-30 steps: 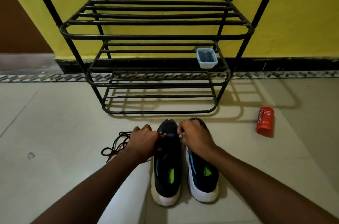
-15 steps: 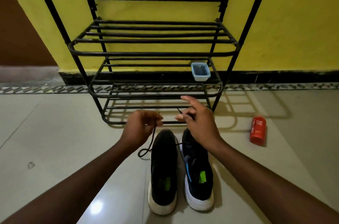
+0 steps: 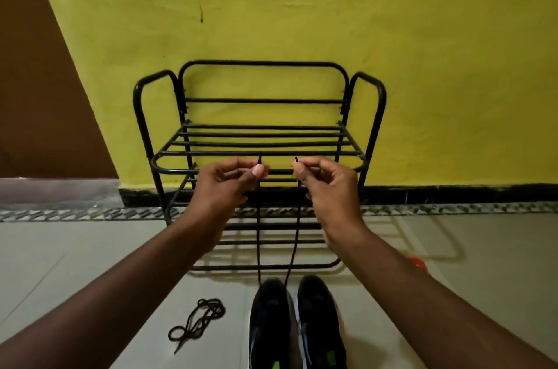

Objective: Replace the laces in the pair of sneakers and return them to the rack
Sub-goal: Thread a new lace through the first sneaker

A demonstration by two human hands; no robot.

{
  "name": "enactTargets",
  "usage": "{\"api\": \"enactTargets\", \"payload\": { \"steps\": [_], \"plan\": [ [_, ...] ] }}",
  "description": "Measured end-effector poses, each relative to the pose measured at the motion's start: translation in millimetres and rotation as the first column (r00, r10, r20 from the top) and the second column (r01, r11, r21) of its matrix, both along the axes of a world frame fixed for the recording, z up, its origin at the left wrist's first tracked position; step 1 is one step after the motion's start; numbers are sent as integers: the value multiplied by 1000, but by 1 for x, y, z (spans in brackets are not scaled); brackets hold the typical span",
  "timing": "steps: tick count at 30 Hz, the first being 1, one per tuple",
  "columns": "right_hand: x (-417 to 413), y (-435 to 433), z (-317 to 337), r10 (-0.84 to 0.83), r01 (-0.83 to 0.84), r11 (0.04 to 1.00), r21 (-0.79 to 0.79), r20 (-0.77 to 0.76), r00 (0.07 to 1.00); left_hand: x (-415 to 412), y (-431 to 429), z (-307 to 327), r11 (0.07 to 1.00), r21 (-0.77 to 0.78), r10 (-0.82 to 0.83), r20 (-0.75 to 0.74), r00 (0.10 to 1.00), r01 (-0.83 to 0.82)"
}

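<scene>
Closest to the camera, right in front of the rack [image 3: 259,153], the two dark sneakers sit side by side, toes pointing at it. The left-side sneaker [image 3: 268,320] is the one being worked on; the right-side sneaker [image 3: 320,320] touches it, or near enough. A spare lace [image 3: 196,320] lies in a loose tangle on the floor [image 3: 75,272], in front of the rack and off to its left.

A black lace [image 3: 258,251] comes out of the toe end of the left-side sneaker and runs up in two taut strands. The left hand [image 3: 229,184] pinches one end between thumb and forefinger, other fingers curled in. The right hand [image 3: 326,184] does the same with the other end. Both hands are up level with the rack's top shelf rail. Can't tell if they touch it.

My guess: first eyelet pair is threaded and the ends are getting evened up. Next would be crossing them into the next pair. The eyelets are too dark to see, so that'll need a closer look.

Room-wise, there's floor either side of the shoes. The rack's rail is close behind the knuckles, so pulling further up is tight. An orange thing [image 3: 419,263] peeks out past the right forearm, front-right of the rack. A yellow wall [image 3: 422,81] is behind the rack.
</scene>
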State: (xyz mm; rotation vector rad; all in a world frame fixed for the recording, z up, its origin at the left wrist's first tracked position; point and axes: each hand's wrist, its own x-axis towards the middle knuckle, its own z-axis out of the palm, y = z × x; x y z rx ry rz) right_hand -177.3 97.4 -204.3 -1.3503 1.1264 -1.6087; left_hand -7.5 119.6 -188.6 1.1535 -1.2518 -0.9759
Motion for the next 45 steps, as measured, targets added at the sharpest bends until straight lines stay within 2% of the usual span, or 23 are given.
{"api": "enactTargets", "payload": {
  "steps": [4, 11, 20, 29, 45],
  "plan": [
    [6, 7, 20, 7, -5, 999, -53, 42, 999, -6, 10, 15, 1000, 15, 15, -31, 999, -14],
    [8, 13, 26, -1, 3, 999, -36, 47, 999, -13, 17, 21, 997, 70, 30, -119, 992, -21],
    [10, 19, 29, 15, -11, 999, -46, 83, 996, -16, 13, 19, 998, 31, 50, -149, 988, -46],
    [15, 19, 27, -3, 11, 996, -84, 96, 995, -16, 14, 18, 995, 96, 32, -278, 960, -6],
    [15, 19, 29, 2, 6, 997, -83, 96, 995, -13, 15, 17, 995, 95, 2, -275, 961, 25]
  ]
}}
